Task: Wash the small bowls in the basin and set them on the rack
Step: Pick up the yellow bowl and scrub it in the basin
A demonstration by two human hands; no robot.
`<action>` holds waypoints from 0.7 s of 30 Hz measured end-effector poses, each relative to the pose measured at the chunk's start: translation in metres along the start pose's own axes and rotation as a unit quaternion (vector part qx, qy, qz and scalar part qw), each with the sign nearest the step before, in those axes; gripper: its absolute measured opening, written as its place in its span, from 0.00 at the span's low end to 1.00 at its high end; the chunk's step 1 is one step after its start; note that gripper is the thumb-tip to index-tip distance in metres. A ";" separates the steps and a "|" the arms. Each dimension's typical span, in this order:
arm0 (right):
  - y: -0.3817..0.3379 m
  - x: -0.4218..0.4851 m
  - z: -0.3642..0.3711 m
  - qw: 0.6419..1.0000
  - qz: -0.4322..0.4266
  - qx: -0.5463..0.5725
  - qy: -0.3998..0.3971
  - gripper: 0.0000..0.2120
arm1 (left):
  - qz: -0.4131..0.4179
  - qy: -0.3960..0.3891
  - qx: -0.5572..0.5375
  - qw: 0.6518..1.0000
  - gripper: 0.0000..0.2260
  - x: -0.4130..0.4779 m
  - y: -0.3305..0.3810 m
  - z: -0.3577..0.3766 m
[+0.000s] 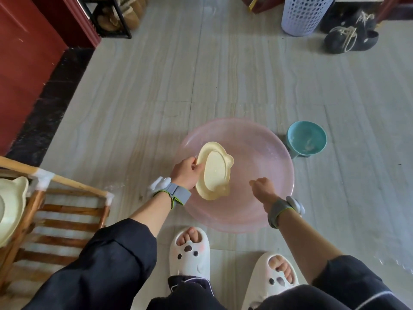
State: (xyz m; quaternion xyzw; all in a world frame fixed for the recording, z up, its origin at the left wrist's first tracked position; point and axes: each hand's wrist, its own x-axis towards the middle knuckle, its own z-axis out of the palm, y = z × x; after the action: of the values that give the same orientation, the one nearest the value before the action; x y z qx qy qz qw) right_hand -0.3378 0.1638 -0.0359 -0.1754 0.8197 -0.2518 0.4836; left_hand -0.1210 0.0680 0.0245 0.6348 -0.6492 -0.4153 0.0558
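Note:
A pink translucent basin (263,211) sits on the tiled floor in front of my feet. My left hand (186,174) grips the rim of a pale yellow bear-eared bowl (215,171), held tilted on edge over the basin with its underside toward me. My right hand (262,189) hovers over the basin's right half, fingers curled, holding nothing that I can see. A teal bowl (307,138) stands on the floor just right of the basin. A wooden slatted rack (67,211) is at the lower left, with another pale yellow bowl (11,206) lying on it.
A red door and dark threshold (33,86) run along the left. A lavender perforated basket (304,14) and black shoes (350,34) stand at the far right. My feet in white slippers (190,253) are just below the basin.

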 end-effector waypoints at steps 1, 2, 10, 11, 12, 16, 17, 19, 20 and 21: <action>0.004 0.006 0.003 1.000 0.024 -0.014 0.003 0.15 | 0.005 0.020 0.019 1.000 0.14 0.004 -0.003 0.000; 0.006 0.013 0.005 0.999 0.045 -0.030 0.008 0.17 | 0.005 0.034 0.022 0.999 0.13 0.005 -0.004 0.000; -0.007 0.024 0.028 0.996 0.077 -0.015 -0.040 0.14 | 0.010 0.044 0.070 0.997 0.13 0.010 -0.018 0.001; -0.011 0.022 0.031 0.991 0.085 0.075 -0.073 0.08 | 0.013 0.044 0.070 0.996 0.13 0.011 -0.019 0.002; -0.019 0.017 0.033 0.978 0.089 0.165 -0.096 0.06 | 0.016 0.040 0.072 0.996 0.13 0.011 -0.018 0.002; -0.046 0.007 0.033 0.953 0.013 0.280 -0.117 0.16 | 0.031 0.035 0.090 0.995 0.13 0.009 -0.013 0.004; -0.045 0.009 0.032 0.966 -0.013 0.240 -0.097 0.16 | 0.032 0.035 0.088 0.995 0.12 0.009 -0.012 0.004; -0.038 0.012 0.024 0.992 -0.033 0.113 -0.044 0.10 | 0.033 0.035 0.078 0.996 0.10 0.006 -0.011 0.005; -0.031 0.014 0.019 0.998 -0.020 0.055 -0.027 0.05 | 0.036 0.035 0.069 0.996 0.09 0.004 -0.011 0.004; -0.022 0.017 0.015 1.000 -0.009 0.013 -0.024 0.03 | 0.039 0.035 0.062 0.997 0.09 0.004 -0.011 0.005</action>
State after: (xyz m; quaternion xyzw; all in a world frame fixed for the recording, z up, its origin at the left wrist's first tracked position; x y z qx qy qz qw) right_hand -0.3320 0.1334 -0.0409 -0.1820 0.8030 -0.2629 0.5029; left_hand -0.1161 0.0683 0.0127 0.6253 -0.6955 -0.3495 0.0555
